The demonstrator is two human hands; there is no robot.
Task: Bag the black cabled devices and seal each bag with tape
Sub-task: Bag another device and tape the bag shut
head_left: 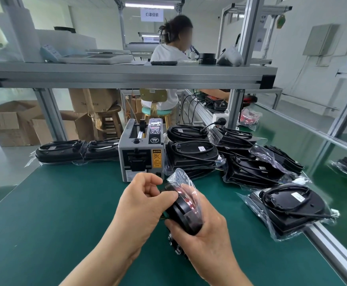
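Note:
A black round cabled device [184, 213] stands on edge above the green mat, partly inside a clear plastic bag [186, 182] whose open top sticks up. My right hand [205, 236] grips the device from below and the right. My left hand [145, 205] holds its left edge, thumb and fingers curled at the bag's mouth. The grey tape dispenser [141, 153] sits just behind my hands. Part of the device's underside and cable is hidden by my hands.
Several bagged black devices lie piled at the right [257, 168], one near the rail [292, 207], and two at the left of the dispenser [65, 151]. An aluminium shelf frame [127, 76] crosses overhead. A person sits at the bench behind [168, 52]. Cardboard boxes [9, 122] stand on the floor at left.

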